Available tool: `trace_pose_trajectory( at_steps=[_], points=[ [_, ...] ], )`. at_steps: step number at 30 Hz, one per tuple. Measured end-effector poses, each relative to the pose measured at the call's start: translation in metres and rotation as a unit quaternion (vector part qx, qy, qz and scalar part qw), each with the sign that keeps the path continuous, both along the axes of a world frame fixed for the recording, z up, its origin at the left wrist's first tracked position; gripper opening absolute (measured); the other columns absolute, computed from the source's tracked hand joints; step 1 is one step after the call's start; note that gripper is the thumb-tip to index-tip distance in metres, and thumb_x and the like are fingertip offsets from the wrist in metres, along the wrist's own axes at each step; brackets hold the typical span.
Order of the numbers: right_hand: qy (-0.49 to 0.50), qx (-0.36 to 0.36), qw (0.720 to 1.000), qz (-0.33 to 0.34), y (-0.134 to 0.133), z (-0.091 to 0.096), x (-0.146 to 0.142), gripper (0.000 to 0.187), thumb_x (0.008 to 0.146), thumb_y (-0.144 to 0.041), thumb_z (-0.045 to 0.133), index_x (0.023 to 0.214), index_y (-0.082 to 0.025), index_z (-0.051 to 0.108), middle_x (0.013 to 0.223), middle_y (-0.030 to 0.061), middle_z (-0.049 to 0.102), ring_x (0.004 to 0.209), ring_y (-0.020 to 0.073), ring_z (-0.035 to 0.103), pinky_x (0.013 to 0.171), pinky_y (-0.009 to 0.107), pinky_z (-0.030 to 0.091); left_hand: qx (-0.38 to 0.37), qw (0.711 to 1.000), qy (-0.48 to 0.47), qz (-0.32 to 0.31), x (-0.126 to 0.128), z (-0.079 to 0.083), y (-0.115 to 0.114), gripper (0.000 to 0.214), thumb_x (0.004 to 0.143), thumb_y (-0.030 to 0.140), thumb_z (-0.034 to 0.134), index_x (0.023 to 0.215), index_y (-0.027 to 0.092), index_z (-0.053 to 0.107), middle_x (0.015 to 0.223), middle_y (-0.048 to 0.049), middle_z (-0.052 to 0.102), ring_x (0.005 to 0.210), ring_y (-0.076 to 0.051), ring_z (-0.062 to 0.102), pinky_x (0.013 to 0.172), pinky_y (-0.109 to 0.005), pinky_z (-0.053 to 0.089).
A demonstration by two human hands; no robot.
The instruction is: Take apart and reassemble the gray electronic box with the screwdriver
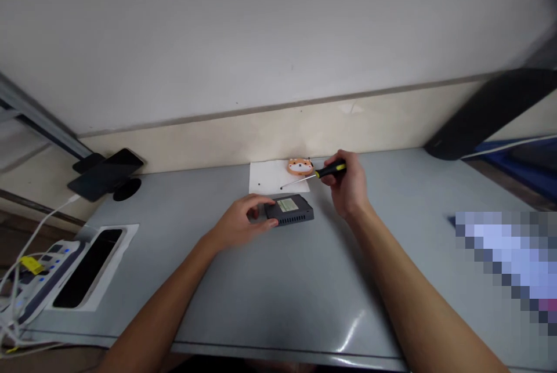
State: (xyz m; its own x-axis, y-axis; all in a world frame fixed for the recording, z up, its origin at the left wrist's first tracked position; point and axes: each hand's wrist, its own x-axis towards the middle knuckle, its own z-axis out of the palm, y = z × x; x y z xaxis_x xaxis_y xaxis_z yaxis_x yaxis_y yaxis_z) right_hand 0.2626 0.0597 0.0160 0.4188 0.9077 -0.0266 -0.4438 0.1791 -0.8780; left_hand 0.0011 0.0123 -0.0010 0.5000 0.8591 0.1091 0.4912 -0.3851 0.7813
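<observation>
Left hand (241, 219) is gripping the left end of a black vented box (300, 217), thumb pressing at the near side, a fingertip resting on the top face. The box is lying flat on the grey tabletop (243, 297), near the middle, its slotted side facing near; a pale label (288, 205) is showing on top.

Right hand (348, 184), to the right and slightly farther off, is closing around the black-and-yellow handle of a screwdriver (331, 169). The shaft is slanting down leftward, its tip sitting over a white paper (266, 171) just beyond the box. A dark speck is showing at the tip; tip contact with the paper: cannot tell. A second small dark speck (259, 184) is lying farther left on the paper. An orange-and-white animal-face case (300, 166) is resting at the paper's far right part.

Left side: one smartphone (108, 173) is leaning on a stand, white cable (43, 222) attached; another smartphone (89, 268) is lying on a white sheet, nearer, beside a power strip (52, 277). Far right: a black cylinder (487, 112) is standing. Near right: a pixelated object (513, 263) is lying, details obscured.
</observation>
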Motion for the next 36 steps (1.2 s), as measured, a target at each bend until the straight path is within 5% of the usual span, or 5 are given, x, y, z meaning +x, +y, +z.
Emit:
trace_pose_trajectory(
  at_steps=[7,11,19,25,36],
  points=[
    [-0.011,-0.006,0.998,0.059,-0.002,-0.002,-0.006,0.026,0.080,-0.033,0.062,0.059,-0.018,0.060,0.056,0.0004,0.050,0.044,0.0068,0.038,0.039,0.024,0.023,-0.033,0.998,-0.032,0.053,0.006,-0.009,0.000,0.050,0.106,0.055,0.040,0.086,0.017,0.066,0.077,-0.0002,0.062,0.071,-0.015,0.054,0.065,-0.027,0.039],
    [-0.030,-0.026,0.997,0.065,-0.002,-0.008,-0.009,0.026,0.081,-0.034,0.061,0.060,-0.019,0.060,0.055,0.0002,0.051,0.043,0.0065,0.035,0.041,0.025,0.024,-0.014,0.997,-0.043,0.064,0.008,-0.015,0.002,0.054,0.107,0.056,0.036,0.077,0.017,0.057,0.072,0.0005,0.056,0.070,-0.015,0.052,0.066,-0.027,0.038],
    [-0.067,-0.032,0.993,0.095,-0.007,-0.007,-0.020,0.032,0.088,-0.042,0.059,0.065,-0.020,0.061,0.051,-0.0018,0.046,0.044,0.0086,0.036,0.046,0.027,0.026,0.079,0.989,-0.098,0.076,0.009,-0.012,0.001,0.038,0.110,0.042,0.035,0.123,0.022,0.065,0.110,-0.0067,0.070,0.093,-0.018,0.063,0.085,-0.032,0.048],
    [-0.059,-0.038,0.993,0.095,-0.004,-0.012,-0.022,0.033,0.088,-0.045,0.060,0.067,-0.020,0.063,0.053,-0.0007,0.049,0.045,0.0095,0.036,0.046,0.028,0.025,0.210,0.973,-0.089,0.038,0.006,-0.010,-0.003,0.018,0.103,0.028,0.050,0.118,0.022,0.058,0.108,-0.0067,0.064,0.090,-0.017,0.058,0.086,-0.034,0.049],
    [-0.043,-0.026,0.993,0.105,-0.007,-0.011,-0.022,0.034,0.089,-0.047,0.059,0.070,-0.020,0.062,0.053,-0.0018,0.049,0.044,0.0088,0.036,0.046,0.027,0.026,0.312,0.950,-0.028,0.017,0.006,-0.011,-0.003,0.032,0.095,0.023,0.061,0.125,0.023,0.052,0.114,-0.0080,0.064,0.088,-0.018,0.060,0.086,-0.037,0.051]
  ],
)
